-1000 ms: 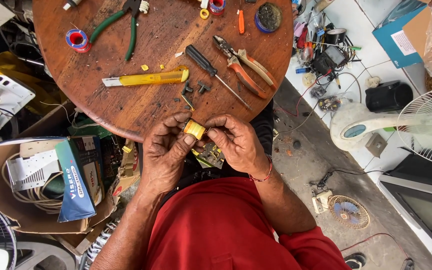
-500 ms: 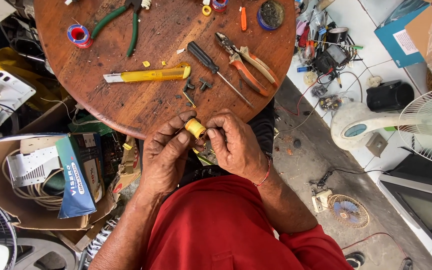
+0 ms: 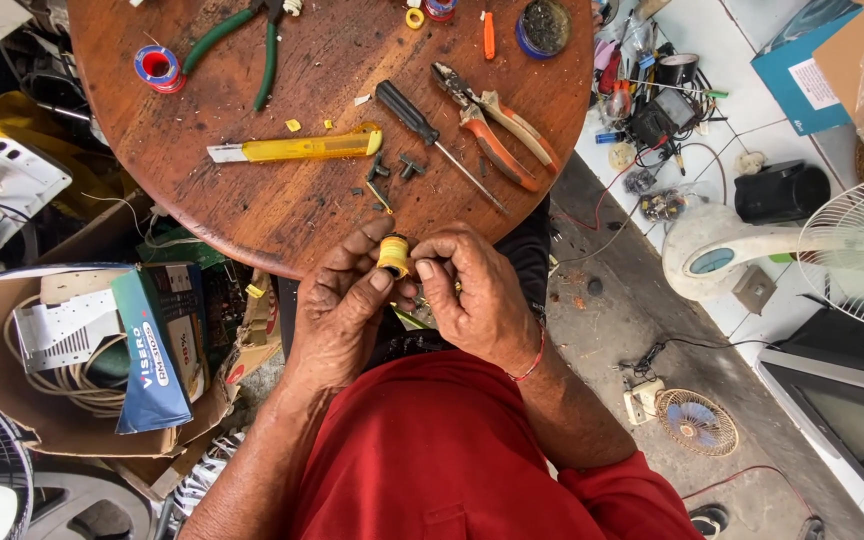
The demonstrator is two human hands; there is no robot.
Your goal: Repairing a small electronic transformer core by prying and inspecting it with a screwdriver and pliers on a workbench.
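Grip: the left hand (image 3: 337,315) and right hand (image 3: 472,295) are both pinching a small yellow spool (image 3: 393,254) between thumbs and fingertips, fingers pressed together on it.
Where: the spool is being held in the air just off the near edge of the round wooden table (image 3: 282,200), above the lap.
Why so: it is probably being kept close under the eyes for fine work.
Pose: both wrists are bending inward, knuckles up, forearms converging from a red shirt (image 3: 432,460).
On the table: a yellow utility knife (image 3: 297,148), a black-handled screwdriver (image 3: 432,130) and orange-handled pliers (image 3: 492,135) are lying within reach.
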